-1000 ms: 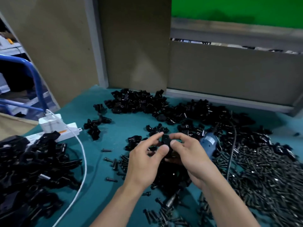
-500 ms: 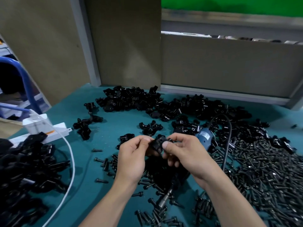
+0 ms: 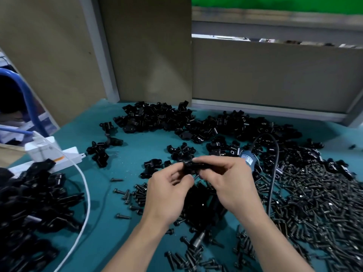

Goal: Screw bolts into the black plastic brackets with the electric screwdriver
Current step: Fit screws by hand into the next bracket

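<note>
On the bench [image 3: 137, 146], the bolt heap [image 3: 318, 205] filled the right edge; the screwdriver [image 3: 248, 160] lay just beyond my right hand [image 3: 229, 185]. It and my left hand [image 3: 167, 193] pinched one bracket [image 3: 193, 165], lifted mid-bench. Risk, I judged: the fingertip hold could slip, dropping the bracket among loose bolts.

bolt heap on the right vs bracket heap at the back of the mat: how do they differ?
Pieces: the bolt heap holds thin headed rods with a metal glint; the bracket heap holds chunky glossy blocks with curved cut-outs.
Place: the bolt heap lies near right, running off frame; the bracket heap lies along the far edge.
Shared: both dark, loose and unsorted on the teal mat.
</note>
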A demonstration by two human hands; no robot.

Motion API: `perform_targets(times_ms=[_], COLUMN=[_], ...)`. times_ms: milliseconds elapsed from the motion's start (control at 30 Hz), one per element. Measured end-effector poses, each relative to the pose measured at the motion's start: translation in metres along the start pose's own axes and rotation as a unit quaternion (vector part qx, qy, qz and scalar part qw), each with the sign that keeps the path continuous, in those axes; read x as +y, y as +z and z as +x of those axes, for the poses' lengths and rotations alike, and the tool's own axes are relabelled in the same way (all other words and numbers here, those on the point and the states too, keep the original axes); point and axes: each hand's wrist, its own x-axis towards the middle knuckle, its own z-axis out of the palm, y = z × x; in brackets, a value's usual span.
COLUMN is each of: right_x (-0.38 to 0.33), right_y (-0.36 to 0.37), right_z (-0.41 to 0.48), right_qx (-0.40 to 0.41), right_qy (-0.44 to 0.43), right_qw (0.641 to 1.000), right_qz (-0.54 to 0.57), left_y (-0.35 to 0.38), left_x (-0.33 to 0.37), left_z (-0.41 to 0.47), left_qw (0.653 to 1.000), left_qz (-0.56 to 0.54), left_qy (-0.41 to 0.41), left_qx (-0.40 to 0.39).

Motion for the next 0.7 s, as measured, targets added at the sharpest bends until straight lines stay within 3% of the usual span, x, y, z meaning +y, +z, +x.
perform_targets(times_ms=[100,233,367,467,567,700], right_x=[-0.004,-0.004,-0.005,-0.006,-0.003,0.003], right_y=[0.0,0.005,0.006,-0.004,-0.023,-0.039], right_z=[-0.005,-0.007,-0.008,0.001,0.026,0.092], right_qx=[0.01,0.017,-0.015,0.028,0.092,0.06], right_qy=[-0.062,-0.117,-0.06,-0.018,0.022,0.064], right_qw=[0.995,0.989,0.995,0.993,0.976,0.943], right_qz=[-0.072,-0.086,-0.077,-0.116,-0.195,-0.322], left_y=[-0.002,-0.003,-0.001,-0.004,-0.007,-0.009], left_x=[0.003,0.002,-0.002,-0.003,-0.004,-0.004], left_z=[0.003,0.006,0.009,0.015,0.016,0.018], left_qw=[0.999,0.987,0.981,0.988,0.984,0.976], left_qz=[-0.024,-0.152,-0.176,-0.126,-0.143,-0.165], left_qy=[-0.019,-0.027,-0.074,-0.083,-0.094,-0.132], left_qx=[-0.016,-0.042,-0.011,0.034,0.041,0.045])
